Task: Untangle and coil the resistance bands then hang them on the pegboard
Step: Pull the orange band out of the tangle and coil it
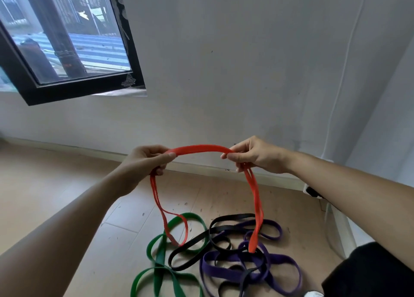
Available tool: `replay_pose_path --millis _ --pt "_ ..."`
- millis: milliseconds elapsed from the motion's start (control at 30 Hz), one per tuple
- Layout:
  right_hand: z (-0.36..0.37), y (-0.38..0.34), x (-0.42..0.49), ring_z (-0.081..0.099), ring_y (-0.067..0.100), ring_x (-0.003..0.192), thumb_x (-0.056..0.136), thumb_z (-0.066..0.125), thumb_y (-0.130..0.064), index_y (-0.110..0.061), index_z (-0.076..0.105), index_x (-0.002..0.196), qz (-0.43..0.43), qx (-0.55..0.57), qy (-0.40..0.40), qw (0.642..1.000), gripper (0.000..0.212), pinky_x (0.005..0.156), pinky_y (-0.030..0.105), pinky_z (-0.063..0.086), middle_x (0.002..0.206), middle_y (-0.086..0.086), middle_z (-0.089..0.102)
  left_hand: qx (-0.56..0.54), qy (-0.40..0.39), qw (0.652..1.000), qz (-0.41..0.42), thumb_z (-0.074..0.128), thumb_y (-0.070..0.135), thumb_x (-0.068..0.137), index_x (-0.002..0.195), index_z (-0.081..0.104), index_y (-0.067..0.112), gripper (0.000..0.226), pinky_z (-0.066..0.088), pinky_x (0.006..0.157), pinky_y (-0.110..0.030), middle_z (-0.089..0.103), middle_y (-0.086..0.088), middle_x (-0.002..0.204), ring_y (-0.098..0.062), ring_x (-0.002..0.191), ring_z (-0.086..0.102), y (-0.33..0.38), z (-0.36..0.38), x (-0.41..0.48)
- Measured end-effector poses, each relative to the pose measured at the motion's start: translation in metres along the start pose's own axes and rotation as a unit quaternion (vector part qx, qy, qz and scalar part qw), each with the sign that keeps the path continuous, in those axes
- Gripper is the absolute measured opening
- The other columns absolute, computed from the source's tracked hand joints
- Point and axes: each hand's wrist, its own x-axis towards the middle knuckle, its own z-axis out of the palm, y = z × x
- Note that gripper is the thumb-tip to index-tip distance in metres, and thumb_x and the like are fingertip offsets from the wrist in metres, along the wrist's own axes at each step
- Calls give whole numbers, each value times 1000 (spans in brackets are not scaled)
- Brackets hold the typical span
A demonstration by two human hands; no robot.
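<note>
I hold a red resistance band (199, 148) up in front of me, folded double. My left hand (145, 162) grips its left part and my right hand (251, 154) pinches its right part; the stretch between them arches upward. From each hand a doubled loop hangs down to the floor. Below lie a green band (160, 272), a black band (215, 229) and a purple band (226, 272), tangled together on the tiled floor. The red loops' lower ends reach into that pile. No pegboard is in view.
A white wall (246, 61) with a skirting board stands close ahead. A dark-framed window (89, 88) is at the upper left. A white cable runs down the wall at the right to a socket (312, 191). My dark-clothed knee (369, 272) is at the lower right.
</note>
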Motion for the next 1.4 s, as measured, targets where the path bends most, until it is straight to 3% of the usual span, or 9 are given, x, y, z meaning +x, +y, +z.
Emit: replay_pose_path --millis 167,333,467,567,700,800,933,1167,1400 --pt "11 -12 0 60 17 69 95 66 -21 -3 74 114 -1 13 -38 999 28 84 41 58 71 4 59 54 -40 998 14 66 31 89 108 72 7 32 50 62 -20 58 5 66 -9 62 53 11 23 3" --pt "17 -16 -1 59 23 75 97 63 -25 -8 76 108 3 17 -58 998 24 81 37 56 79 11 60 113 -56 992 25 60 41 91 104 74 13 34 41 58 -21 52 4 63 -11 57 45 17 34 4" --pt "13 -17 1 66 26 81 99 62 -21 -2 64 113 13 67 -43 997 24 77 35 57 86 13 69 144 -35 989 28 61 41 91 100 75 13 33 39 55 -19 53 3 63 -7 54 45 17 34 7" --pt "14 -18 3 69 30 88 98 60 -23 -8 66 98 27 91 -61 994 16 92 47 54 89 15 71 180 -30 982 42 61 36 94 97 74 12 27 41 55 -19 55 -2 66 -5 54 46 17 35 9" --pt "14 -19 2 70 33 97 103 53 -27 -7 63 98 48 59 -72 995 23 105 54 50 93 15 71 200 -30 977 62 64 33 93 99 73 15 22 45 55 -17 60 -5 72 -4 56 50 20 36 7" --pt "16 -20 1 69 34 99 101 58 -27 -5 61 112 50 32 -105 993 24 104 53 51 97 16 71 199 -10 977 80 66 39 86 98 72 20 24 48 58 -18 66 -6 78 -6 61 54 24 35 6" --pt "21 -20 -1 71 30 95 94 70 -17 -2 65 118 16 -36 -119 992 28 97 45 57 96 13 73 206 27 974 90 65 39 86 95 72 21 21 49 67 -29 68 -12 80 -25 69 59 24 32 6" --pt "30 -24 1 74 17 81 94 69 -18 0 73 104 -35 -91 -57 994 20 67 20 56 98 12 77 221 67 965 128 65 33 92 93 71 26 9 51 61 -20 66 1 74 -8 63 58 25 32 8" --pt "31 -24 4 73 21 92 97 65 -21 -7 70 121 -1 -36 -98 995 28 83 34 59 102 10 77 185 145 959 157 65 29 93 98 71 20 12 48 57 -13 65 0 74 -3 60 55 32 37 9"
